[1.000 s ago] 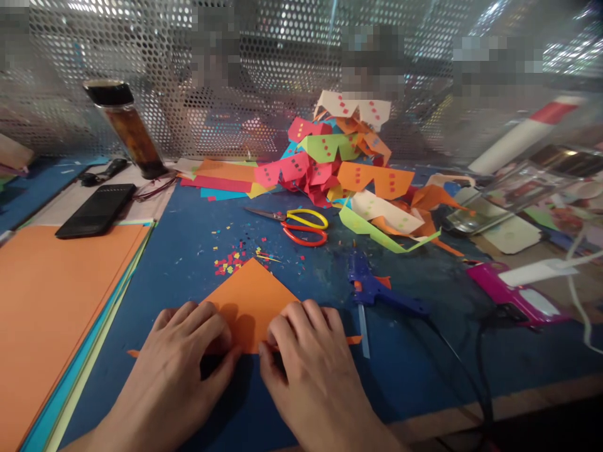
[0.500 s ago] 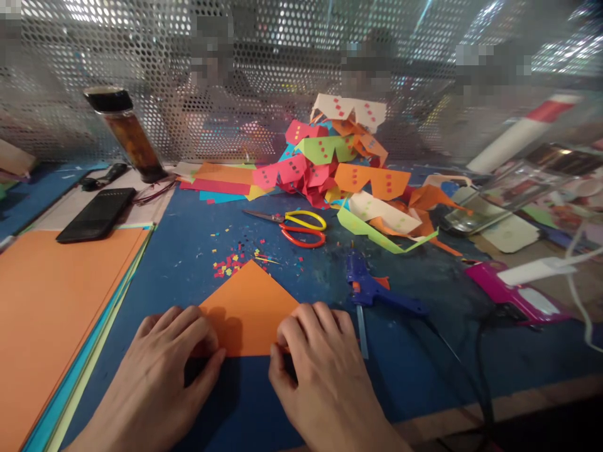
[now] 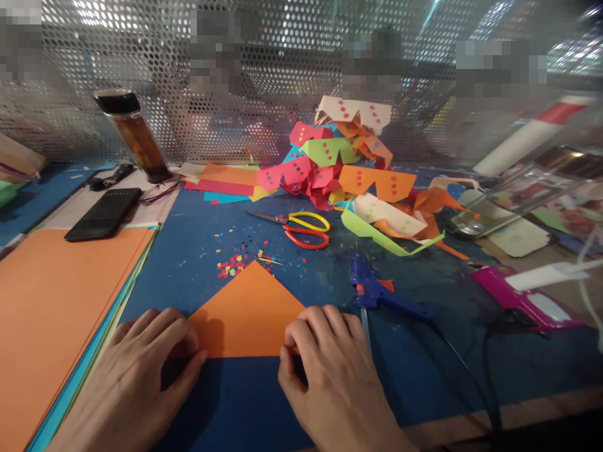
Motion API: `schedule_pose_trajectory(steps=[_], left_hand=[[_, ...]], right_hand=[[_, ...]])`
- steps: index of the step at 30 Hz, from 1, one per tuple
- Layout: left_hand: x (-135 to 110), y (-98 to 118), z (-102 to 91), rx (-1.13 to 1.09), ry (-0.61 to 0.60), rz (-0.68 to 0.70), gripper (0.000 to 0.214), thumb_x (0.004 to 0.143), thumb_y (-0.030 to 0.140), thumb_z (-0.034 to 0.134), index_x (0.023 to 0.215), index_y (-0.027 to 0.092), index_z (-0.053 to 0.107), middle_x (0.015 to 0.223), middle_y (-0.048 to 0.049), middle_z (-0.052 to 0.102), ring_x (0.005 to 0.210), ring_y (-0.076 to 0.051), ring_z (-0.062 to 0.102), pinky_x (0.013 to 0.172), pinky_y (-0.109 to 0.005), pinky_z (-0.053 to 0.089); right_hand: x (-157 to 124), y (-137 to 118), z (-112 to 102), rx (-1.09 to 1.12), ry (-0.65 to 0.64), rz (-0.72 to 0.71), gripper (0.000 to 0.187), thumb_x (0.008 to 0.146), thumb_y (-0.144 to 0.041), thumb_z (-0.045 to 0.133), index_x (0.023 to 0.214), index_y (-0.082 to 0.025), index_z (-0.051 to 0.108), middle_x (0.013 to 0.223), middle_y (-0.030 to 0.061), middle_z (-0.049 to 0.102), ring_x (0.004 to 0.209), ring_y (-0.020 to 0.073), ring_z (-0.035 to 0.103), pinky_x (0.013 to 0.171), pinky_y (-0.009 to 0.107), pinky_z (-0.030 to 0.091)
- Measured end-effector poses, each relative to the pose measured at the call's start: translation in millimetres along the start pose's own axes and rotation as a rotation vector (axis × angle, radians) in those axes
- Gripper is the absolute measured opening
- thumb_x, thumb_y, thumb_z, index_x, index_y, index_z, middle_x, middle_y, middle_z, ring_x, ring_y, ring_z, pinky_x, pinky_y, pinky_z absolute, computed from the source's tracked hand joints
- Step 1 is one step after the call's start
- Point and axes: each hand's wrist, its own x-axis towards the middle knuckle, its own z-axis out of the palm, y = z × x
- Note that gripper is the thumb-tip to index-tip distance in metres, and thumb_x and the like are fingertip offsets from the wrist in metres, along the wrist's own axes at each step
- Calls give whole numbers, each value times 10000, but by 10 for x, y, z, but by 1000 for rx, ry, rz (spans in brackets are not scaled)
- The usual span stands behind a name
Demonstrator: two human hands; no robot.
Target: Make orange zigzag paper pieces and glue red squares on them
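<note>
A sheet of orange paper (image 3: pixel 247 317), folded into a triangle, lies flat on the blue table with its point away from me and its straight edge towards me. My left hand (image 3: pixel 144 367) has its fingers curled over the left corner, the thumb by the near edge. At the right corner, my right hand (image 3: pixel 325 364) is bent round the paper, thumb and fingers close together. Both hands hide the corners beneath them. Small coloured paper bits (image 3: pixel 235 263) are scattered just beyond the triangle's tip. Scissors (image 3: pixel 301 229) with a yellow and a red handle lie behind these.
A blue glue gun (image 3: pixel 377 289) lies right of my right hand, its cord trailing. Behind stands a pile of paper masks (image 3: pixel 330 154). Stacked coloured sheets (image 3: pixel 61 301), a black phone (image 3: pixel 103 215) and a bottle (image 3: pixel 136 135) are at left; a magenta device (image 3: pixel 522 298) sits at right.
My left hand has slid left along the near edge to the triangle's left corner. The right hand stays at the right corner. The whole view has shifted slightly.
</note>
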Motion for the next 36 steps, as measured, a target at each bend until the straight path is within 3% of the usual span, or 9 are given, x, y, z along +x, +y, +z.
schedule_pose_trajectory(steps=[20, 29, 36], left_hand=[[-123, -277, -52, 7, 12, -97, 309, 893, 527, 475, 751, 287, 608, 822, -41, 660, 795, -299, 624, 747, -464, 466], [-132, -259, -125, 6, 43, -132, 263, 893, 468, 473, 738, 293, 595, 822, -30, 679, 807, -290, 625, 763, -449, 484], [-172, -407, -83, 2, 42, -150, 160, 875, 421, 519, 803, 294, 582, 798, 3, 676, 822, -273, 623, 780, -415, 477]], right_hand=[[-20, 44, 12, 8, 18, -23, 129, 784, -101, 549, 750, -223, 523, 779, 4, 578, 749, 216, 493, 703, 380, 291], [-28, 84, -50, 26, -3, 4, 143, 826, -97, 512, 754, -220, 522, 790, 19, 574, 763, 221, 489, 706, 382, 289], [-79, 155, -83, 20, -8, 22, 154, 843, -93, 491, 761, -220, 522, 802, 23, 570, 784, 233, 490, 705, 392, 287]])
